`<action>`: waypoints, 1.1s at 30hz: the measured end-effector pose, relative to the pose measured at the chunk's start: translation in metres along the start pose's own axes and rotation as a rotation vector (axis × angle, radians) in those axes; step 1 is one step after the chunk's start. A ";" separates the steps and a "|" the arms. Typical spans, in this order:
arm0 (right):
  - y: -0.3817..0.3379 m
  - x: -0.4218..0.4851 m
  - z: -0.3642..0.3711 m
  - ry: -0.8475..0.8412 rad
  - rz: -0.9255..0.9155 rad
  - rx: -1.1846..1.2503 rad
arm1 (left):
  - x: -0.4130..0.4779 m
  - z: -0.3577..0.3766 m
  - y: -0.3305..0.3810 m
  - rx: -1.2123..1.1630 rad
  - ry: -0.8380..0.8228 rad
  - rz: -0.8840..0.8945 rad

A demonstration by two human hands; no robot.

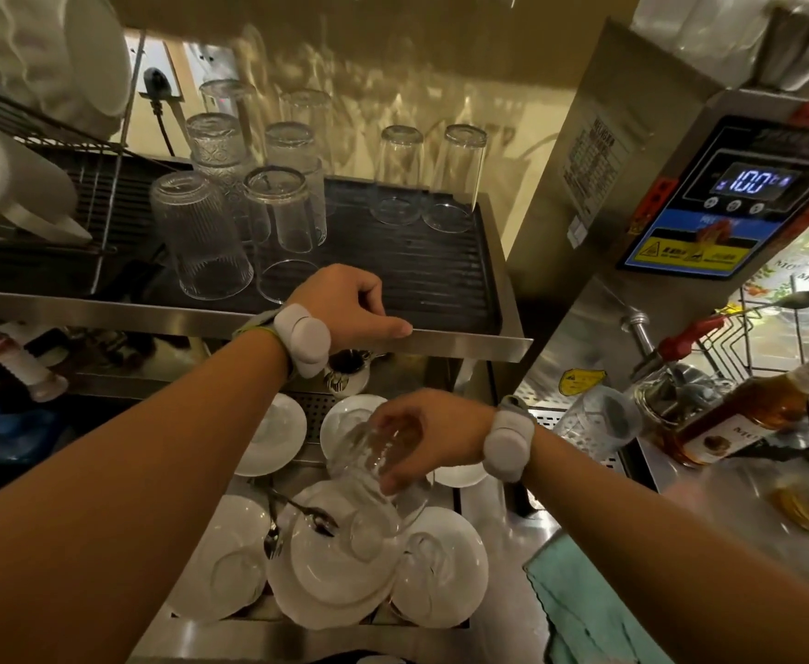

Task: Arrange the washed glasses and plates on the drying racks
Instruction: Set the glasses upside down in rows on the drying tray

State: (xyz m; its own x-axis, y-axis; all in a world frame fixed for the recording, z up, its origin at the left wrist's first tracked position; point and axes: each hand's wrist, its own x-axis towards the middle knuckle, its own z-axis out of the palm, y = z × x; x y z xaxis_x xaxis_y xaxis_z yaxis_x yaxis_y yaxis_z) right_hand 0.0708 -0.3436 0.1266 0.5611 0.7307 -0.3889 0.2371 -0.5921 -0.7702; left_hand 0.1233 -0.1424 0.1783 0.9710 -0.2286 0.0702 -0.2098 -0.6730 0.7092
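Note:
My right hand (421,438) grips a clear drinking glass (373,476), tilted, over white plates (340,567) and saucers (273,436) lying below the shelf. My left hand (349,304) rests on the front edge of the black ribbed drying tray (416,270) on the steel shelf, fingers curled, thumb along the rim, holding nothing. Several washed glasses (201,237) stand upside down on the tray's left and back; two tall ones (457,177) stand at the back right. Spoons (316,519) lie on the plates.
A wire rack (81,151) with white crockery (14,184) stands at left. A steel water boiler (728,184) showing 100 stands at right, with a syrup bottle (752,414) and a teal cloth (598,606) on the counter below it.

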 end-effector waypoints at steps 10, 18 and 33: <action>-0.053 -0.029 -0.097 0.576 -0.365 0.269 | 0.005 0.000 -0.007 0.084 -0.072 -0.019; -0.029 0.012 -0.115 1.015 -0.019 0.070 | 0.005 0.002 -0.008 0.007 0.018 -0.019; -0.002 0.039 -0.133 0.869 0.017 -0.036 | 0.006 0.001 -0.007 0.017 0.013 -0.031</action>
State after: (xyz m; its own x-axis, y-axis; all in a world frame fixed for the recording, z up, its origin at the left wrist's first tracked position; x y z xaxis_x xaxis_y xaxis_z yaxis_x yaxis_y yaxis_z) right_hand 0.1975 -0.3592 0.1798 0.9681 0.2114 0.1347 0.2395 -0.6216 -0.7458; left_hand 0.1305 -0.1400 0.1728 0.9785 -0.1981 0.0575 -0.1811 -0.6918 0.6990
